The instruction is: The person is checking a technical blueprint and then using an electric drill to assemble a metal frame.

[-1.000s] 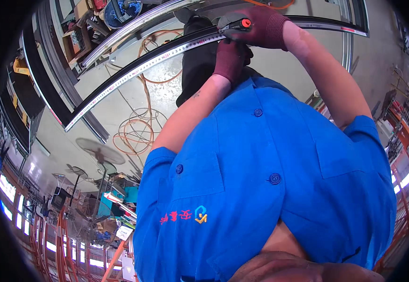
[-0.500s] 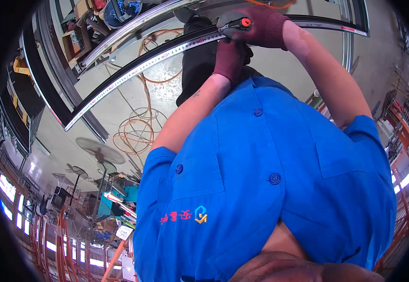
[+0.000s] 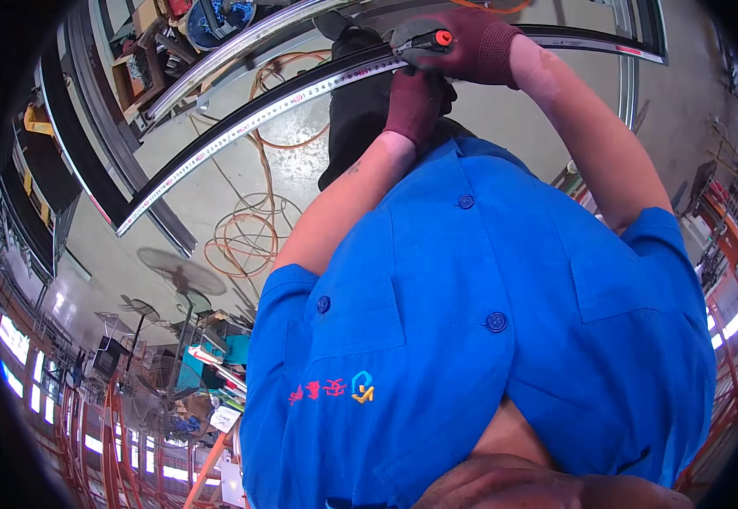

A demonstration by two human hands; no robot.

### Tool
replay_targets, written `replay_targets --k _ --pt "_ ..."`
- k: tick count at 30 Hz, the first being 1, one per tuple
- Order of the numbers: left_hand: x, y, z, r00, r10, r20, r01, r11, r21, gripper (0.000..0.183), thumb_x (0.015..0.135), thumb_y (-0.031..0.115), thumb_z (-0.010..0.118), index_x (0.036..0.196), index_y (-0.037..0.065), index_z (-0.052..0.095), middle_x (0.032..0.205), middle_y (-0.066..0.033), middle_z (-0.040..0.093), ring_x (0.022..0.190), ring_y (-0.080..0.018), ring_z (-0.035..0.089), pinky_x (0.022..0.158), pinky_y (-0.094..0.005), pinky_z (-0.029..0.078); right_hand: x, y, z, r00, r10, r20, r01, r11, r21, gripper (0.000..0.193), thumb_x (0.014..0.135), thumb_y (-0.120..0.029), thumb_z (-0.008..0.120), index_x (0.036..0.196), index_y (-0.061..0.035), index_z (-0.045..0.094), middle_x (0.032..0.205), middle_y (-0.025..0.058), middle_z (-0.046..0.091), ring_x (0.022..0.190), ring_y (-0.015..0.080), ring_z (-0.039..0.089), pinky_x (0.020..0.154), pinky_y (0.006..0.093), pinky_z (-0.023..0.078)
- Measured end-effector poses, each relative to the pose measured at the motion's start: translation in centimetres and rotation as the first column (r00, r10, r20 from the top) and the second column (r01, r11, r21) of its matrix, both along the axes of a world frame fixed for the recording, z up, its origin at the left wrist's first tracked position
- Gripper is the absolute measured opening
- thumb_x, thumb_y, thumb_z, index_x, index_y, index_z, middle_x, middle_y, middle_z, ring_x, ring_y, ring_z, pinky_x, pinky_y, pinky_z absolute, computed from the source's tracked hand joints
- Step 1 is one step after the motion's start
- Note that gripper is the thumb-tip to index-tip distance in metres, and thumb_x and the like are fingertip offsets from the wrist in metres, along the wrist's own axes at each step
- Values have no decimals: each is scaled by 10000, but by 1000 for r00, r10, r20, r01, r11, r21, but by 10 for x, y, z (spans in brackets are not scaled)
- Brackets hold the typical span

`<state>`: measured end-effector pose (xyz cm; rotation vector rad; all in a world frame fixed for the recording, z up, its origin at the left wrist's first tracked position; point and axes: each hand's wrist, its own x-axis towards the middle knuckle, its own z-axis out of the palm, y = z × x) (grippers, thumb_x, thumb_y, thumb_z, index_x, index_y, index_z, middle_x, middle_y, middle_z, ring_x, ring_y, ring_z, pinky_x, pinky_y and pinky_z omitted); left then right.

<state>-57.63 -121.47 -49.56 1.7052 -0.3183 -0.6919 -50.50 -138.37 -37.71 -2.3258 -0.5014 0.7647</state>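
Observation:
A long metal frame (image 3: 593, 38), black with a pale edge, spans the view in front of me. Along its near edge lies the white tape measure blade (image 3: 322, 86), stretched from the frame's left corner to my hands. My left hand (image 3: 414, 106), in a dark red glove, is closed around the tape measure at the blade's right end; the case is hidden. Just beyond it, my right hand (image 3: 462, 47), gloved in dark red with grey fingers, grips a black marker pen (image 3: 424, 42) with an orange-red end. The pen's tip side sits close to the blade, its exact contact hidden.
Beyond the frame are a silver rail (image 3: 250, 55) and a blue-lined bowl of small parts (image 3: 220, 24). Orange hoses and cables (image 3: 246, 242) coil on the floor at the left. Standing fans (image 3: 184, 276) are further left, and orange racks (image 3: 729, 246) line the right.
Almost nothing differs. My right hand and the marker pen have shifted very slightly; the tape blade and my left hand stay in place.

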Motion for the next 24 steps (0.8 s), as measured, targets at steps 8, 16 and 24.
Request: replay_targets --k 8,16,24 --pt "2 -2 12 935 77 -345 -96 995 -39 378 1101 170 481 852 5 713 699 -118 722 569 -185 685 538 -343 532 -5 -6 -14 999 -2 48 2 1000 2 281 981 -381 671 1099 -134 735 1070 163 779 1006 416 733 877 497 574" --pt "-2 -6 5 897 179 -404 -253 958 -136 373 1094 234 509 866 13 704 690 -117 708 547 -193 640 517 -349 472 -12 -7 -25 995 -89 48 89 996 12 301 986 -390 672 1125 -136 753 1079 171 781 1006 413 736 890 488 578" --pt "5 -2 18 943 95 -320 -110 994 -29 329 1048 150 534 819 -2 716 664 -111 697 540 -191 655 513 -349 489 -13 -7 -30 994 -99 42 99 995 -2 271 979 -362 679 1108 -136 754 1088 165 781 1012 408 736 898 477 580"
